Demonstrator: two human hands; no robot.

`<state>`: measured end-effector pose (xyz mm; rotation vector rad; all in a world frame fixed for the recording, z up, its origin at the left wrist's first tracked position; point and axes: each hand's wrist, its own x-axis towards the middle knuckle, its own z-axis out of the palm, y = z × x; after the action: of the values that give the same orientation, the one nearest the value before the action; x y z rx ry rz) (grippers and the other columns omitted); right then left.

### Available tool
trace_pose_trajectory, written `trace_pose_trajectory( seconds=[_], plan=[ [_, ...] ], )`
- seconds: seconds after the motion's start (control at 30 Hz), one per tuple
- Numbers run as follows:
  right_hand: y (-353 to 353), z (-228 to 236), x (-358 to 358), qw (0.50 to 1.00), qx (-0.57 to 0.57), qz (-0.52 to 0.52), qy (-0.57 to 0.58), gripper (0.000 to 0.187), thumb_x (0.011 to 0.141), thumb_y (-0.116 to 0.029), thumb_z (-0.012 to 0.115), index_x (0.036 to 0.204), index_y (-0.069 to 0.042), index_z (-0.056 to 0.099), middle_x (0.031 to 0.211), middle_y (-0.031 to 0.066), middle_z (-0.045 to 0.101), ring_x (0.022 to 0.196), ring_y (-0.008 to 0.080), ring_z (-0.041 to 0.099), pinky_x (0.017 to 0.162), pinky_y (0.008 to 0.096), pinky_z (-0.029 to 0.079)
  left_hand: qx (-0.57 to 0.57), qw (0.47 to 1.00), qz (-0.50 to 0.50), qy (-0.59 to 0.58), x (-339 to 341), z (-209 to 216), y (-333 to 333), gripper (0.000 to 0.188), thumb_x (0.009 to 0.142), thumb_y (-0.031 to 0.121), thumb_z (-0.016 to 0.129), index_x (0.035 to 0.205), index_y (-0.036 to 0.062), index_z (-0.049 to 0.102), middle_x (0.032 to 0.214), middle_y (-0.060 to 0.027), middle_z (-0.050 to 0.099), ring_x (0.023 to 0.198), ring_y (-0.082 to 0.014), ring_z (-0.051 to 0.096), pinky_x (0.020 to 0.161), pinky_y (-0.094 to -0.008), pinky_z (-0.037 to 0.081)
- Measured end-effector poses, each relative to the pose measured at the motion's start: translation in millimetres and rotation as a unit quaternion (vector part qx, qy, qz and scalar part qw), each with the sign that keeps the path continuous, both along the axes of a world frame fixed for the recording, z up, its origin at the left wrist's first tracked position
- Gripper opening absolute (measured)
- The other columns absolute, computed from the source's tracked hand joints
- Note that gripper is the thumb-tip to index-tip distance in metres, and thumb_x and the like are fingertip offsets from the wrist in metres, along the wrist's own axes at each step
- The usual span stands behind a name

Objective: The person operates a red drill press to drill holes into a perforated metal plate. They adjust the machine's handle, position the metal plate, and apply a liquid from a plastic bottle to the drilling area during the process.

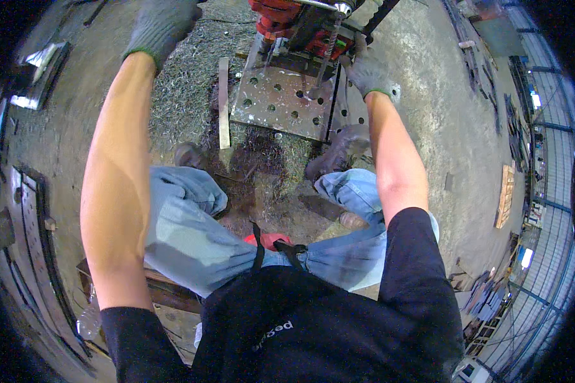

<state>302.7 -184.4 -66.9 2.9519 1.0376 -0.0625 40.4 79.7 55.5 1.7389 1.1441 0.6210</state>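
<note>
A red and black drilling machine point(306, 45) stands at the far end of a steel plate point(281, 96) with rows of round holes. Its long drill bit point(332, 41) points down toward the plate. My right hand point(367, 70), in a grey glove, is at the machine's right side, thumb and a finger against its lower part; the other fingers are hidden. My left hand point(163, 29), also gloved, is raised at the upper left, apart from the visible part of the machine. The top edge of the view cuts off its fingers, so its grip does not show.
Metal shavings point(182, 96) cover the floor left of the plate, and a flat metal strip point(223, 102) lies beside it. My boots point(342, 153) are close to the plate's near edge. Steel bars point(35, 223) lie at the far left, a wooden pallet point(505, 196) at the right.
</note>
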Motion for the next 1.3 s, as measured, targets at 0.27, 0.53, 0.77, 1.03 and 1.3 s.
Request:
trace_pose_trajectory(
  seconds=[0.27,0.53,0.77,1.03,1.3],
  plan=[
    [-16,-90,43,0.962,0.263,0.041,-0.057,0.086,0.090,-0.051,0.066,0.157,-0.013,0.027,0.137,0.0223,0.058,0.119,0.0422,0.060,0.097,0.0497,0.050,0.023,0.998,-0.015,-0.059,4,11,-24,0.039,0.101,0.040,0.056,0.085,0.0065,0.063,0.060,-0.0010,0.053,0.047,-0.0112,0.049,0.041,-0.0292,0.034],
    [17,-90,17,0.960,0.254,-0.101,0.055,0.067,0.087,-0.044,0.069,0.133,-0.001,0.047,0.117,0.0273,0.067,0.113,0.0444,0.063,0.093,0.0510,0.050,0.248,0.930,-0.105,0.251,5,-8,12,0.024,0.096,0.020,0.059,0.117,0.0097,0.063,0.093,-0.0158,0.071,0.079,-0.0367,0.069,0.073,-0.0500,0.056],
    [11,-102,27,0.967,0.234,-0.091,0.047,0.069,0.088,-0.057,0.063,0.132,-0.005,0.053,0.115,0.0233,0.070,0.102,0.0432,0.068,0.088,0.0497,0.053,0.027,0.999,0.027,-0.031,17,13,-30,0.038,0.099,0.039,0.058,0.083,0.0056,0.064,0.063,-0.0010,0.055,0.048,-0.0114,0.050,0.042,-0.0289,0.035],
    [-5,-84,50,0.917,0.371,-0.024,0.144,0.052,0.091,-0.049,0.069,0.110,-0.001,0.066,0.088,0.0081,0.069,0.069,0.0141,0.061,0.062,0.0304,0.049,0.099,0.993,-0.010,-0.068,14,27,-30,0.039,0.099,0.039,0.058,0.087,0.0034,0.067,0.065,-0.0014,0.058,0.051,-0.0116,0.054,0.048,-0.0304,0.041],
    [-2,-66,64,0.920,0.300,-0.053,0.246,0.051,0.092,-0.041,0.069,0.123,-0.001,0.062,0.100,0.0090,0.070,0.073,0.0146,0.063,0.065,0.0302,0.054,0.141,0.986,-0.062,-0.060,-1,22,-25,0.050,0.098,0.047,0.056,0.091,-0.0009,0.068,0.066,-0.0081,0.062,0.056,-0.0161,0.058,0.053,-0.0341,0.046]
  ],
)
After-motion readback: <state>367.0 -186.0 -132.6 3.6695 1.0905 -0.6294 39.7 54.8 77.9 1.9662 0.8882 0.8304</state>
